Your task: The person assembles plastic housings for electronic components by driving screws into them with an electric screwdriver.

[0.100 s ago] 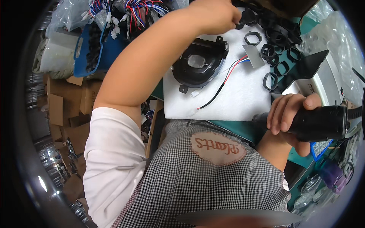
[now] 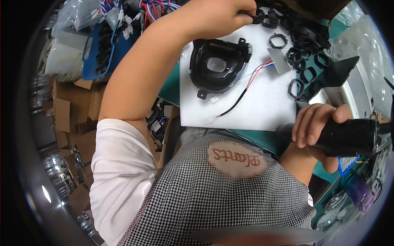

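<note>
Head view: a white work board [image 2: 262, 102] lies on a green bench [image 2: 172, 88], with a person leaning over it in a checked apron [image 2: 213, 197]. On the board sits a black lamp housing [image 2: 217, 65], open side up, its red, black and blue wires [image 2: 246, 88] trailing toward the near edge and ending in a small white plug [image 2: 214, 99]. A scatter of black rings [image 2: 303, 53] lies along the board's far right side. The right hand [image 2: 316, 125] grips a black power tool [image 2: 349, 137] near the bench's edge, fingers wrapped round its body. The left hand [image 2: 217, 16] reaches to the far edge, fingers closed on one black ring [image 2: 250, 15], touching the heap there.

The loose wires lie between the housing and the person; a sleeve or the tool could likely snag them and drag the housing off the board. The outstretched forearm passes just beside the housing and could knock it. The tool, held low near the apron, might catch the fabric if it were started there.

The tool's tip is hidden behind the right hand, so its bit cannot be made out. The left fingertips are cut off by the top of the frame. The clutter at far left blurs into the lens rim, and a blurred band crosses the bottom of the picture.
</note>
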Demonstrator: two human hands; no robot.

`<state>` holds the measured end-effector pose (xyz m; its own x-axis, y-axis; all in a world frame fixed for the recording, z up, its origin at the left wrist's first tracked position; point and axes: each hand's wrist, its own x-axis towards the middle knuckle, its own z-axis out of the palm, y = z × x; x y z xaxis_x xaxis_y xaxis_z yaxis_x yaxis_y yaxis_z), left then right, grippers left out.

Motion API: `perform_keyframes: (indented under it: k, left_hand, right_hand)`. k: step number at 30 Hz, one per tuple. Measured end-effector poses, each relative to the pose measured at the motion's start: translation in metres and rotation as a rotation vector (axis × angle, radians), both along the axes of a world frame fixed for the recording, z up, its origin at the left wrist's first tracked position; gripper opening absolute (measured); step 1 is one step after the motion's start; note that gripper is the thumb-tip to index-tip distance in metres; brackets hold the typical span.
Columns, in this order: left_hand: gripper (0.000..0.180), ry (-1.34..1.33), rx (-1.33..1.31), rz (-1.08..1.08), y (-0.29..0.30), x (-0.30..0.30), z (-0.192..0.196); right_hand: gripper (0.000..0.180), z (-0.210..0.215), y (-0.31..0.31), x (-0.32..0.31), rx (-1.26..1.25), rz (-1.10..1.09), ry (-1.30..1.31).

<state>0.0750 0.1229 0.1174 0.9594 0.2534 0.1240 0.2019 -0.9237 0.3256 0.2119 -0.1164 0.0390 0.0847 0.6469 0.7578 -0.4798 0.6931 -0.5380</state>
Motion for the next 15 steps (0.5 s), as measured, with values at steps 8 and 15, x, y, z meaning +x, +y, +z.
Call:
perform_keyframes:
  k: [8, 15]
  left_hand:
    - [0.018, -0.014, 0.113, -0.178, -0.014, -0.09, -0.017]
    - [0.017, -0.074, 0.171, -0.101, -0.019, -0.107, -0.044]
  right_hand:
    - [0.088, -0.006, 0.002, 0.002, -0.02, 0.044, -0.019]
    - [0.089, -0.008, 0.001, -0.007, -0.084, -0.08, 0.021]
